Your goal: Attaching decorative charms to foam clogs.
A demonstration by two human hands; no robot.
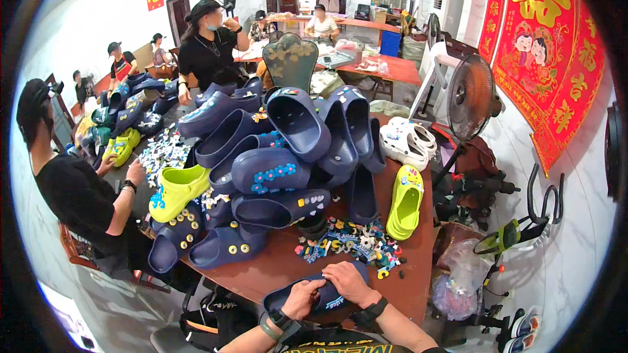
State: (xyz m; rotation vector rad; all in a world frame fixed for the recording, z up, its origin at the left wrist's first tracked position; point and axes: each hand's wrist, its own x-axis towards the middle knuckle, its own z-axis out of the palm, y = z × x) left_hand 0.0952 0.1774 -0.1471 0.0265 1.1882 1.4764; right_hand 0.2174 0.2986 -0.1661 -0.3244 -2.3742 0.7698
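Shoe: a navy clog [324, 296] lies flat at the near edge of the brown table [275, 265], just below the scatter of small coloured charms [353, 240].
Left hand: the left hand [302, 299] clasps the clog's left half, fingers curled over its upper and thumb on top; the shoe runs under the fingers and out to the left.
Right hand: the right hand [347, 283] presses down on the clog's right part, fingertips bent onto the upper next to a pale charm already set in it; a firm grip on the shoe.
Charms: piled just beyond the clog, touching nothing in either hand.
Heap: a tall pile of navy clogs [288, 150] stands well behind the charms, mid-table.
Lime clogs: one lime clog [404, 202] lies right of the heap, another lime clog [175, 189] to its left.
Neighbour: a seated person in black [78, 189], left of the heap, has one hand on the tabletop.
Fan: a floor fan [470, 97] stands off the table's right side.
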